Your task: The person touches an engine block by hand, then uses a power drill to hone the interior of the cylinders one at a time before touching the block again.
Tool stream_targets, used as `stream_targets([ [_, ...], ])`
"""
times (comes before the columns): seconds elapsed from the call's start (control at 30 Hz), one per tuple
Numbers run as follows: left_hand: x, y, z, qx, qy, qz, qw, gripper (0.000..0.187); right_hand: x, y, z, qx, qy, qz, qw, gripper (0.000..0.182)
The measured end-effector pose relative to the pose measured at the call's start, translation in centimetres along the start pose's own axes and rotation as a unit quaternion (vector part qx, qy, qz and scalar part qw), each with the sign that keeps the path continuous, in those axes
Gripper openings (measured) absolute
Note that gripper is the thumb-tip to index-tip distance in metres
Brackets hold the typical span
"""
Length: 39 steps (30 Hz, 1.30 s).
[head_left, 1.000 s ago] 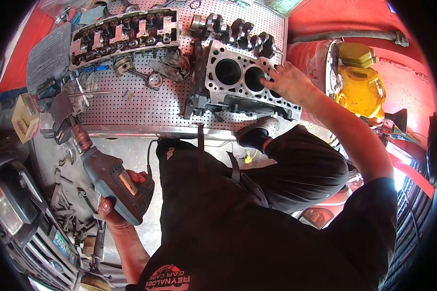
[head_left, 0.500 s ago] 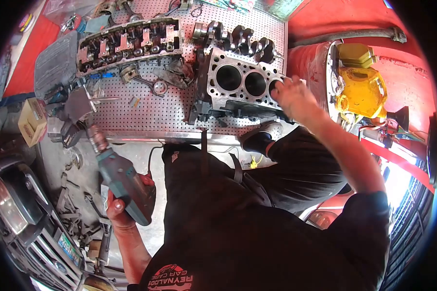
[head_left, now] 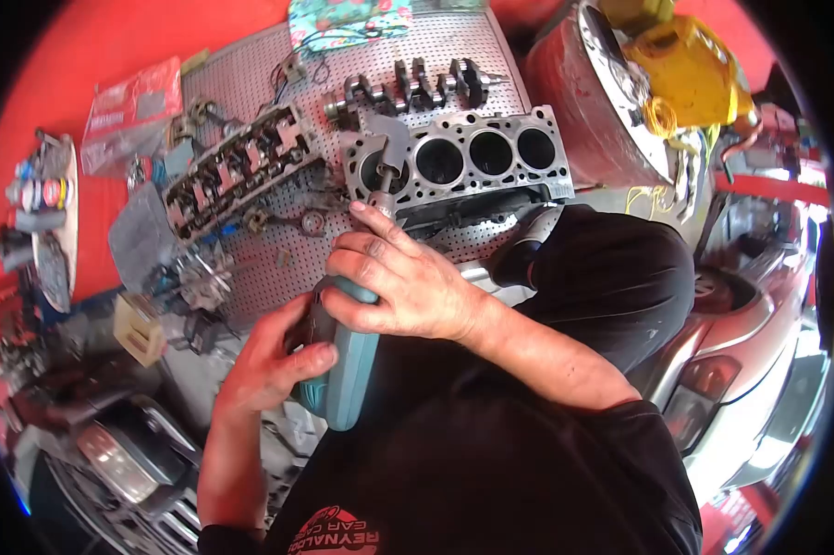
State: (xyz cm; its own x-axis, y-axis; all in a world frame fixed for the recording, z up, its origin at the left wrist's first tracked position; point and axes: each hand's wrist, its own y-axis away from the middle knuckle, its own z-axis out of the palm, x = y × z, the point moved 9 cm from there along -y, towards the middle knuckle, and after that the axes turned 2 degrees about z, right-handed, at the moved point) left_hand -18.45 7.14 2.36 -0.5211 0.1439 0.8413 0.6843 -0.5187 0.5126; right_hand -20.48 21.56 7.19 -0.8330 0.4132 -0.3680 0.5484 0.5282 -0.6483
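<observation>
I hold a teal power drill point(head_left: 354, 379) in both hands, its chuck pointing at the engine block point(head_left: 468, 120). My left hand point(head_left: 274, 356) is closed around the drill's handle. Over the front of the body wraps my right hand point(head_left: 412, 282), with the index finger reaching along the chuck point(head_left: 378, 200). A grey flap that looks like abrasive sheet point(head_left: 395, 139) is fixed at the drill's tip. It overlaps the leftmost cylinder bore of the block in this view. Behind the block lies a crankshaft point(head_left: 417, 91).
On the perforated metal bench point(head_left: 251, 65) rest a cylinder head point(head_left: 237, 171), a piston with connecting rod point(head_left: 283, 222) and a flowered cloth point(head_left: 343, 23). A drum point(head_left: 579, 102) and yellow jug point(head_left: 690, 69) stand right. A cardboard box point(head_left: 140, 328) is at left, above a vehicle's headlight point(head_left: 116, 453).
The drill has swung from the left to the block, its flap now over the leftmost bore. My right hand has left the block's right end and taken hold of the drill. The view has shifted.
</observation>
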Motion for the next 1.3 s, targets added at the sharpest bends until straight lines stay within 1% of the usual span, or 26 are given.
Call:
stream_targets([
  [0.03, 1.5, -0.5, -0.1, -0.026, -0.066, -0.005, 0.997, 0.082, 0.7, 0.1, -0.6, 0.013, -0.01, 0.013, 1.0, 0.043],
  [0.07, 2.5, -0.3, -1.0, 0.006, -0.119, -0.017, 0.993, 0.082, 1.2, 0.0, -1.4, 0.04, -0.014, 0.032, 0.999, 0.048],
  [0.17, 5.9, 1.2, -2.5, 0.026, -0.085, 0.015, 0.996, 0.081, 3.5, -0.6, -3.4, 0.08, -0.07, 0.117, 0.987, 0.054],
  [0.2, 7.3, 1.3, -1.9, 0.027, -0.166, -0.011, 0.986, 0.08, 4.3, -0.5, -3.8, 0.097, -0.062, 0.131, 0.985, 0.059],
  [0.27, 10.3, 1.4, -0.5, 0.033, -0.317, -0.053, 0.946, 0.078, 5.6, -0.6, -4.6, 0.137, -0.079, 0.166, 0.973, 0.061],
  [0.3, 11.0, 0.8, -0.4, 0.051, -0.355, -0.074, 0.931, 0.076, 6.1, -0.7, -4.8, 0.156, -0.093, 0.177, 0.967, 0.062],
  [0.33, 11.7, 0.1, -0.5, 0.073, -0.392, -0.094, 0.912, 0.074, 6.8, -0.7, -4.7, 0.162, -0.092, 0.187, 0.965, 0.068],
  [0.37, 12.4, -0.4, -0.5, 0.095, -0.427, -0.113, 0.892, 0.072, 7.5, -0.6, -4.8, 0.158, -0.103, 0.203, 0.961, 0.07],
  [0.4, 13.0, -1.0, -0.4, 0.12, -0.401, -0.108, 0.902, 0.065, 8.1, -0.4, -5.0, 0.155, -0.114, 0.22, 0.956, 0.071],
  [0.5, 13.6, -2.3, -0.2, 0.045, -0.371, -0.146, 0.916, 0.056, 9.0, 0.4, -5.0, 0.162, -0.142, 0.254, 0.943, 0.078],
  [0.53, 14.3, -3.0, 1.0, 0.047, -0.33, -0.128, 0.934, 0.047, 9.1, 0.7, -5.1, 0.163, -0.153, 0.26, 0.939, 0.08],
  [0.63, 13.9, -3.4, 0.3, 0.048, -0.311, -0.165, 0.935, 0.039, 9.7, 1.0, -4.5, 0.156, -0.165, 0.282, 0.932, 0.085],
  [0.73, 15.1, -5.3, 1.4, 0.092, -0.377, -0.125, 0.913, 0.031, 10.6, 1.3, -4.2, 0.158, -0.16, 0.317, 0.921, 0.085],
  [0.83, 14.5, -7.0, 0.8, 0.081, -0.348, -0.171, 0.918, 0.023, 12.1, 2.2, -4.0, 0.174, -0.164, 0.346, 0.907, 0.086],
  [0.87, 14.6, -7.8, 1.2, 0.079, -0.35, -0.17, 0.918, 0.017, 12.6, 2.5, -4.0, 0.183, -0.161, 0.349, 0.905, 0.086],
  [0.93, 14.4, -8.8, 1.5, 0.078, -0.338, -0.169, 0.922, 0.016, 13.3, 3.1, -4.2, 0.211, -0.146, 0.349, 0.901, 0.086],
  [1.03, 14.4, -10.1, 2.1, 0.077, -0.317, -0.174, 0.929, 0.017, 14.3, 3.7, -4.1, 0.214, -0.153, 0.358, 0.896, 0.085],
  [1.13, 14.5, -11.0, 2.6, 0.076, -0.316, -0.192, 0.926, 0.018, 14.8, 4.1, -3.9, 0.205, -0.165, 0.379, 0.887, 0.085],
  [1.2, 14.6, -11.4, 2.8, 0.078, -0.313, -0.203, 0.924, 0.018, 15.1, 4.4, -3.7, 0.183, -0.171, 0.39, 0.886, 0.085],
  [1.3, 14.2, -12.3, 3.0, 0.068, -0.289, -0.191, 0.935, 0.017, 15.8, 4.8, -3.1, 0.177, -0.176, 0.396, 0.884, 0.087],
])
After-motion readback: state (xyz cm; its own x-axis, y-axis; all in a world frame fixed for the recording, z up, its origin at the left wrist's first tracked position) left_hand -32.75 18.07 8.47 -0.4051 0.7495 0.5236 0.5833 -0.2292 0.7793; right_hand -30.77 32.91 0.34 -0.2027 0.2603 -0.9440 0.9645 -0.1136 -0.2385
